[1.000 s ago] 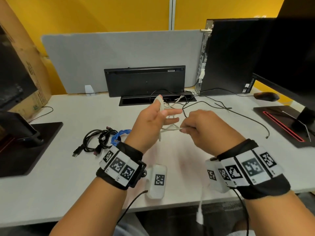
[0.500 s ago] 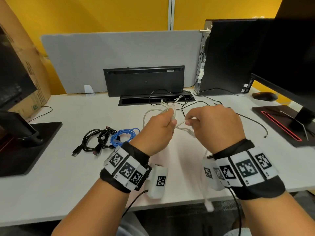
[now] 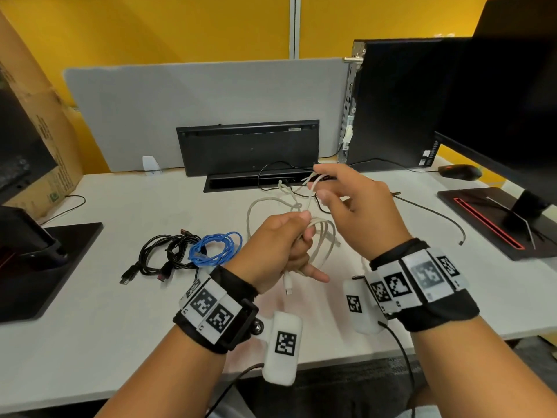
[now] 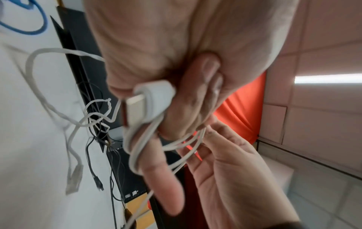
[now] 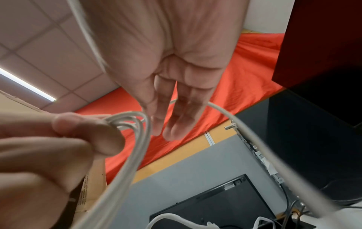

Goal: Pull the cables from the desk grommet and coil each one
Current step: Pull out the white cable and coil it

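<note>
My left hand (image 3: 297, 236) grips a bundle of white cable (image 3: 325, 241) loops above the desk, with the cable's USB plug (image 3: 288, 287) hanging under the fist. The left wrist view shows that plug (image 4: 135, 108) against my curled fingers and the loops (image 4: 137, 155) round one finger. My right hand (image 3: 340, 193) is raised just behind, its fingers straight, and a strand of the white cable rides over them. The rest of the cable trails loosely toward the black desk grommet slot (image 3: 241, 184). In the right wrist view my straight fingers (image 5: 172, 111) are beside the held loops (image 5: 141, 139).
A coiled black cable (image 3: 162, 254) and a coiled blue cable (image 3: 218, 245) lie on the white desk (image 3: 120, 327) to the left. A loose thin black cable (image 3: 437, 214) runs from the grommet to the right. A PC tower (image 3: 391, 101), monitor stands and a mouse (image 3: 459, 171) border the desk.
My right hand has opened and lifted away from the left, drawing a strand up toward the grommet. My left hand has dropped slightly and kept the loops.
</note>
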Tool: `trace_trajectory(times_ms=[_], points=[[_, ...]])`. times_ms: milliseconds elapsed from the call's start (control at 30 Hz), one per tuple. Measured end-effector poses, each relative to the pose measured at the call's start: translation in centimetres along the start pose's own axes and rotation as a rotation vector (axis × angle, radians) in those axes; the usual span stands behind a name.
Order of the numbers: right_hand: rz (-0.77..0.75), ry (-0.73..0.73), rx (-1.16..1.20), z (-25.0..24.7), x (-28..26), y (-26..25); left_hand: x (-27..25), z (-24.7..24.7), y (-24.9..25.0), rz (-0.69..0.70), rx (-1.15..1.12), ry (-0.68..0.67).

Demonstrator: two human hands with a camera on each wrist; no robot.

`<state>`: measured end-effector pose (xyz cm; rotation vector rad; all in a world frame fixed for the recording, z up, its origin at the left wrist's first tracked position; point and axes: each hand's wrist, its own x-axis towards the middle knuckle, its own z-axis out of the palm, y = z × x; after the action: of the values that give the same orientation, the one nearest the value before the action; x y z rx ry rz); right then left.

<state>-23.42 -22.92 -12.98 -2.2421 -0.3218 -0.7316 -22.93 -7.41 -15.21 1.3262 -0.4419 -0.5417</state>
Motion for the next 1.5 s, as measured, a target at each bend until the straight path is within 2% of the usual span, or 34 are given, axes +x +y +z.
trace_trajectory(times_ms=[167,200,267,400,500,600,733,867,1000,1133,1233,1400,1500], points=[[0.135,-0.291,0.309,0.4,-1.0,0.1,0.1,-0.6,0.0,0.041,-0.145,0.018],[0.143,-0.333,0.321,0.4,-1.1,0.2,0.0,-0.6,0.0,0.048,-0.165,0.027],[0.123,-0.372,0.197,0.5,-1.2,0.2,0.0,-0.8,-0.1,0.058,-0.186,0.038],[0.081,-0.265,-0.062,1.5,-1.1,-0.3,0.1,-0.6,0.0,0.086,-0.137,0.075],[0.049,-0.198,-0.152,1.7,-1.2,-0.6,0.2,-0.4,0.2,0.112,-0.053,0.173],[0.01,-0.164,-0.142,1.8,-1.4,-0.6,0.2,-0.5,0.4,0.146,0.038,0.249],[0.061,-0.131,-0.035,1.6,-1.5,-0.6,0.3,-0.7,0.4,0.16,0.097,0.345],[0.228,-0.087,0.192,1.0,-1.6,-0.3,0.6,-1.3,0.0,0.149,0.173,0.412],[0.41,-0.165,0.471,0.9,-1.9,-0.4,1.2,-1.3,-0.7,0.171,0.365,0.468],[0.566,-0.325,0.695,0.7,-1.8,-0.5,1.6,-1.9,-1.0,0.204,0.495,0.489],[0.635,-0.383,0.873,0.4,-1.7,-0.9,1.6,-2.1,-1.1,0.239,0.565,0.485],[0.637,-0.361,0.959,0.3,-1.7,-1.4,1.8,-2.4,-0.7,0.279,0.619,0.498],[0.673,-0.279,0.884,0.3,-1.4,-1.0,1.7,-2.7,-0.5,0.286,0.576,0.487]])
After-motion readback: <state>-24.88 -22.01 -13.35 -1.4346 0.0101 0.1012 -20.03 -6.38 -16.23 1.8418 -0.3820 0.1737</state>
